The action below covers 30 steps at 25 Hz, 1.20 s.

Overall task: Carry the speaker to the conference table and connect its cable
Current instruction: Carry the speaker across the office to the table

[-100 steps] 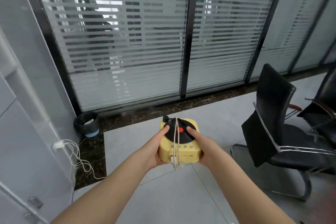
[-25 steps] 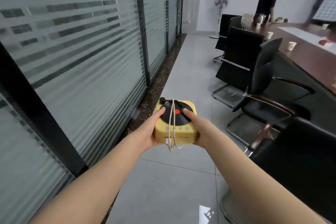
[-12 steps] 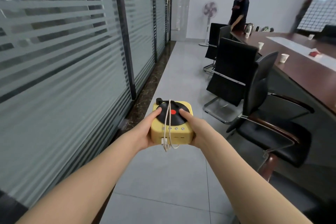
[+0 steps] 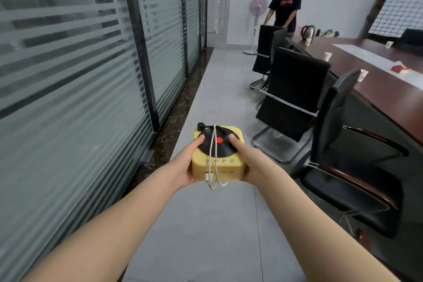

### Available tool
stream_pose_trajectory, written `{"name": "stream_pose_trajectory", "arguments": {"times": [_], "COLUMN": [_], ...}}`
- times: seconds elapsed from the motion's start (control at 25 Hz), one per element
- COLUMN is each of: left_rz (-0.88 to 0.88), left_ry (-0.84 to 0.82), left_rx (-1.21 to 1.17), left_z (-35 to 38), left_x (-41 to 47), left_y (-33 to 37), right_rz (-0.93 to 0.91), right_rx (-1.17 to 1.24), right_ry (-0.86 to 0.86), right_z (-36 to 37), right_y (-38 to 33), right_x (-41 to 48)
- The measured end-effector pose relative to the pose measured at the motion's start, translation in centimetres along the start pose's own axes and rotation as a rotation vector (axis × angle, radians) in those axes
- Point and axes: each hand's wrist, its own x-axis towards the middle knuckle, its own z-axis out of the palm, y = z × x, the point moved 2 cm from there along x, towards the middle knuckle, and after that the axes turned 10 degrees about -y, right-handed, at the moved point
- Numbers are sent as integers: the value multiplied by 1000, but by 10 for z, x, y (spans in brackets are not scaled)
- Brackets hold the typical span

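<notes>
A yellow box-shaped speaker [image 4: 225, 168] with a black record disc and red dot on top is held out in front of me above the floor. A white cable [image 4: 214, 144] is wrapped over it, its loop and plug hanging at the near side. My left hand [image 4: 186, 166] grips the speaker's left side, thumb on the disc. My right hand [image 4: 250, 162] grips its right side, thumb on the disc too. The long dark brown conference table [image 4: 386, 89] stretches along the right.
Black chairs [image 4: 295, 91] line the table's near side, one [image 4: 352, 167] close at my right. Frosted glass walls [image 4: 75, 89] run along the left. A person [image 4: 285, 4] stands at the table's far end beside a fan [image 4: 257, 11]. Paper cups [image 4: 327, 56] and a kettle [image 4: 308, 32] stand on the table.
My view has swung from the glass wall to look down the aisle, and I have moved forward alongside the chairs. Both hands keep the same hold on the speaker.
</notes>
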Motion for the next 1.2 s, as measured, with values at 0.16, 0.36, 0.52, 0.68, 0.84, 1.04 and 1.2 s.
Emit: {"name": "stream_pose_trajectory", "arguments": {"times": [0.16,0.36,0.52,0.68,0.84,1.04,1.2], "left_rz": [-8,-14,-37,-57,-42,-32,-22], "left_ry": [-62,-107,-106,-111,-111,-96,-101], "left_rx": [22,57,91,103,91,71,72], "left_z": [-12,-29,-39,-46,-51,-43,-35], "left_x": [68,148,205,262,332,427,488], "left_y": [55,118,153,180,214,271,308], "right_rz": [-16,-40,-41,-17,-2,1,-10], "right_rx": [20,52,96,131,143,132,131], "right_ry": [38,88,111,134,114,116,85], "right_z": [1,6,6,-1,-12,-36,-54], "right_y": [-48,-101,-133,-160,-195,-259,-304], "right_x": [68,142,190,242,315,407,465]}}
